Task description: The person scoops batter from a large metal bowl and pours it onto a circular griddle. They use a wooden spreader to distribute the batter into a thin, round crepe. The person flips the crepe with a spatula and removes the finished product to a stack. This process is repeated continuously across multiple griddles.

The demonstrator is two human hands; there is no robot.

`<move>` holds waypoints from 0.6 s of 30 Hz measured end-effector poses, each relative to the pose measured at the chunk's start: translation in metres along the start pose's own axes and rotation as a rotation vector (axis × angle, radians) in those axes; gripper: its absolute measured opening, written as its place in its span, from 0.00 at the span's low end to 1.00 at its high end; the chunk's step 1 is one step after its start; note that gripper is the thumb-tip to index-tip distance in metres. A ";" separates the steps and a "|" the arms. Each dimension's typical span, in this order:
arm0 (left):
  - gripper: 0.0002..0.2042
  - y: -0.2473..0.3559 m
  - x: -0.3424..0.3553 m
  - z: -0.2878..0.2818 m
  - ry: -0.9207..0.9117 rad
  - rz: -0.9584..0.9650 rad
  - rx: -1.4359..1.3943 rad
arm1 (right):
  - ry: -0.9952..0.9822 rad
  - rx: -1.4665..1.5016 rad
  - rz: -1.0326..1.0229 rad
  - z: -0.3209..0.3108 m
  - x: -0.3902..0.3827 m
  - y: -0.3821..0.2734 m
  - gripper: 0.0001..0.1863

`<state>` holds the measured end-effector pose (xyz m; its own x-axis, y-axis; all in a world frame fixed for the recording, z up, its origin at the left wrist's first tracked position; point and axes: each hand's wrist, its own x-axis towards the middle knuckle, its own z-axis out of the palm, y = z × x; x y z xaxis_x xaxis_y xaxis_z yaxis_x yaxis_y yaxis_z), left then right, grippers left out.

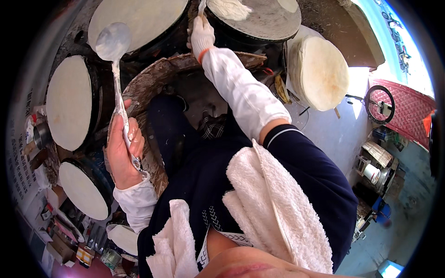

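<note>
My left hand is closed round a long batter-smeared metal ladle, whose round bowl is over the edge of the upper-left round griddle with its pale sheet. My right hand, in a white knit glove and white sleeve, grips a pale handle that runs out of the top of the view. It is beside the upper-right round griddle, which bears a white lump of dough or batter and a grey, mostly bare surface.
More pale-covered griddles curve down my left side. A curved wooden board borders my seat. A stack of round thin sheets lies at right, near a steering wheel and red quilted padding. Clutter fills the lower left.
</note>
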<state>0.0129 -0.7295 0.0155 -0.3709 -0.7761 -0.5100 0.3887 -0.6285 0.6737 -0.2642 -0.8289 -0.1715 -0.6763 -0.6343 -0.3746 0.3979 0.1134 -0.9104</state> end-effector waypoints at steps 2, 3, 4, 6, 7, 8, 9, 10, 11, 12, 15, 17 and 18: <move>0.19 0.000 -0.002 -0.002 -0.013 0.017 0.000 | 0.067 0.093 0.095 0.014 0.005 -0.003 0.23; 0.19 0.000 -0.001 -0.004 -0.029 0.010 -0.009 | 0.107 0.098 0.140 0.009 -0.001 -0.001 0.23; 0.20 -0.001 -0.005 -0.009 -0.022 0.024 -0.021 | 0.118 0.102 0.194 0.009 -0.021 -0.002 0.23; 0.21 -0.003 -0.009 -0.011 -0.035 0.028 -0.033 | 0.140 0.129 0.275 -0.015 -0.050 -0.001 0.23; 0.21 -0.003 -0.008 -0.010 -0.042 0.024 -0.031 | 0.138 0.151 0.289 -0.033 -0.063 0.004 0.20; 0.21 -0.004 -0.009 -0.010 -0.048 0.023 -0.022 | 0.122 0.153 0.327 -0.052 -0.073 0.008 0.15; 0.21 -0.004 -0.011 -0.010 -0.050 0.022 -0.014 | 0.150 0.139 0.358 -0.067 -0.089 0.003 0.12; 0.21 -0.005 -0.013 -0.011 -0.054 0.023 -0.005 | 0.143 0.138 0.360 -0.085 -0.096 0.002 0.12; 0.21 -0.004 -0.015 -0.010 -0.059 0.021 0.008 | 0.139 0.140 0.364 -0.104 -0.100 0.002 0.13; 0.21 -0.004 -0.017 -0.009 -0.063 0.026 0.019 | 0.138 0.160 0.344 -0.119 -0.099 -0.002 0.11; 0.21 -0.007 -0.023 0.000 -0.081 0.038 0.046 | 0.175 0.180 0.353 -0.133 -0.082 -0.024 0.13; 0.21 -0.010 -0.025 0.007 -0.090 0.039 0.059 | 0.076 0.198 0.358 -0.114 -0.076 -0.015 0.15; 0.21 -0.013 -0.024 0.010 -0.104 0.022 0.048 | 0.058 0.098 0.280 -0.100 -0.080 -0.011 0.16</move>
<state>0.0082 -0.7022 0.0249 -0.4493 -0.7783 -0.4387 0.3578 -0.6067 0.7099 -0.2760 -0.7030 -0.1493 -0.5651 -0.5435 -0.6207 0.6298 0.2019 -0.7501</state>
